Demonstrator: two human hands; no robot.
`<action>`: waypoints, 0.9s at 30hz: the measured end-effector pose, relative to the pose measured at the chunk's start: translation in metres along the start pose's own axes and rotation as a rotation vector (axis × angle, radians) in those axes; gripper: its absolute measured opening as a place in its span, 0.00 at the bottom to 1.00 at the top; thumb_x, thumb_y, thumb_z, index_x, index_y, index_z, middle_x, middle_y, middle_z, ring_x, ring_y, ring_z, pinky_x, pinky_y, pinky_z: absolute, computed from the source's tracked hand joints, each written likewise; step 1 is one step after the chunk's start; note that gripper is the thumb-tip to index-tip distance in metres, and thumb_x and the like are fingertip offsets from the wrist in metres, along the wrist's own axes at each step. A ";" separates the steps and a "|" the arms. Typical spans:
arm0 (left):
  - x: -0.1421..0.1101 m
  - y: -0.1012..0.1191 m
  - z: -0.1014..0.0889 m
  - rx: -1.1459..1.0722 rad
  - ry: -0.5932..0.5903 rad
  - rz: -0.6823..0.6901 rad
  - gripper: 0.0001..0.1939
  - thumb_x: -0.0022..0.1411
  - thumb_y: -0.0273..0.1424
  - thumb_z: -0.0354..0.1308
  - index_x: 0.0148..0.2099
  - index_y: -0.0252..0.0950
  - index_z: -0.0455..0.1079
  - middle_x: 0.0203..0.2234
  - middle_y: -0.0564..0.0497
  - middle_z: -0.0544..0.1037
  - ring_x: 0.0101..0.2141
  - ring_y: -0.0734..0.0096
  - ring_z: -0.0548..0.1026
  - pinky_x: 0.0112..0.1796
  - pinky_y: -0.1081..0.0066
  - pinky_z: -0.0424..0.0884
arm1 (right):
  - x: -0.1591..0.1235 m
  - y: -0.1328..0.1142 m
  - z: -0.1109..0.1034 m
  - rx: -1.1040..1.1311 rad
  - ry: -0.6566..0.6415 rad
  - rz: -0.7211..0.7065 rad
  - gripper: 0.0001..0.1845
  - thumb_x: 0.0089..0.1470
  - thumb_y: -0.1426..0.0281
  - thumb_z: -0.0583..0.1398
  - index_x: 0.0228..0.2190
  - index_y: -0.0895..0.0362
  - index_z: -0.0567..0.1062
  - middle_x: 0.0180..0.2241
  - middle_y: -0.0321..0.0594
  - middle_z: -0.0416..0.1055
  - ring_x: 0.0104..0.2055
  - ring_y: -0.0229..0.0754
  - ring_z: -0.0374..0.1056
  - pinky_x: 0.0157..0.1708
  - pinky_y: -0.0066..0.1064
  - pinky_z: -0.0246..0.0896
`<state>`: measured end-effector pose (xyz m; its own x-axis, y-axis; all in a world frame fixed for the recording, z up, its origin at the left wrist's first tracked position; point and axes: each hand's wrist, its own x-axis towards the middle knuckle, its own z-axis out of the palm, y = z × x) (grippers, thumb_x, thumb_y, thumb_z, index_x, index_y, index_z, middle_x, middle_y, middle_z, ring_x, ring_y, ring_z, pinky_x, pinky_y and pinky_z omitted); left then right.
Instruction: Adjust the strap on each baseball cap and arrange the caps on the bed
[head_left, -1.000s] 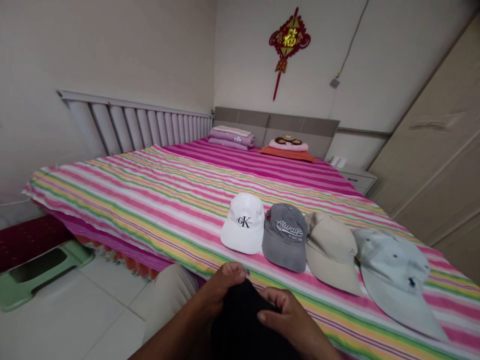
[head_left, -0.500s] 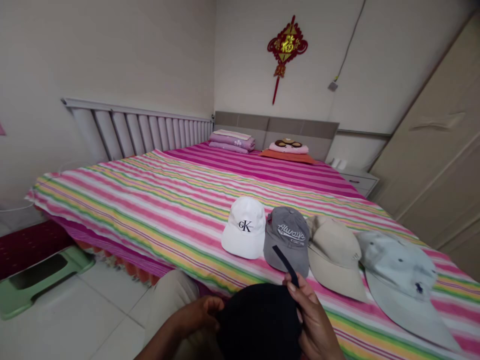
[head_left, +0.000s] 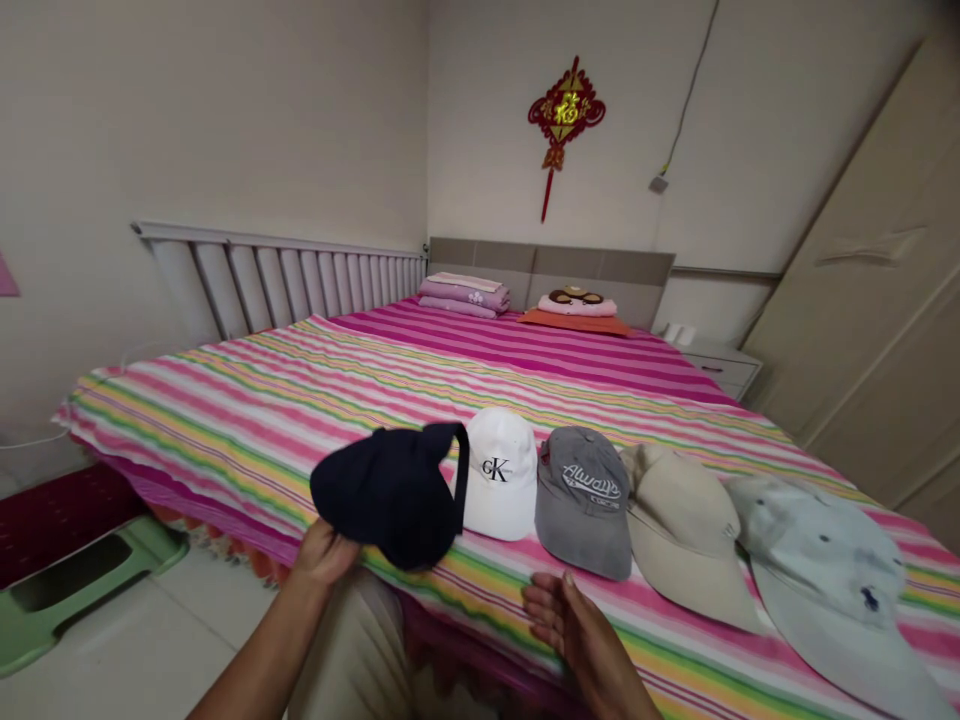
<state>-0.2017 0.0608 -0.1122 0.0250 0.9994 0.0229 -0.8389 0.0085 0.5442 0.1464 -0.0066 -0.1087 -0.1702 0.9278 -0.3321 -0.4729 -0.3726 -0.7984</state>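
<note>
A dark navy baseball cap (head_left: 394, 495) is held by its brim in my left hand (head_left: 330, 553), tilted on its side with its back strap loop pointing right. The cap is just over the bed's front edge, partly in front of the white cap (head_left: 501, 480) with black "CK"-like letters. My right hand (head_left: 574, 635) holds nothing; its fingers are apart, palm turned left, below the grey cap (head_left: 585, 500) with white lettering. Further right in the row lie a beige cap (head_left: 690, 530) and a pale blue-grey cap (head_left: 821, 570) with a small dark logo.
The caps lie on a striped bedspread (head_left: 247, 420). Folded purple bedding (head_left: 463, 297) and a pink folded item (head_left: 577, 307) sit by the headboard (head_left: 615, 270). A green stool (head_left: 97, 575) stands on the floor at left. A white nightstand (head_left: 724, 365) is at the back right.
The navy cap has moved from my lap up and left over the bed edge, now in my left hand alone. My right hand has let go of its strap and opened.
</note>
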 end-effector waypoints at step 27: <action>0.050 0.020 0.043 1.116 0.630 0.465 0.25 0.48 0.30 0.57 0.51 0.35 0.62 0.40 0.47 0.72 0.41 0.66 0.70 0.40 0.71 0.65 | 0.058 0.002 0.069 0.447 0.303 0.077 0.12 0.41 0.65 0.64 0.26 0.56 0.68 0.20 0.34 0.73 0.25 0.36 0.71 0.26 0.25 0.66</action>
<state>-0.1940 0.1091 -0.0636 -0.6392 0.7505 0.1681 0.1871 -0.0603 0.9805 0.0761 0.0478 -0.0946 0.0068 0.8260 -0.5637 -0.8019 -0.3323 -0.4966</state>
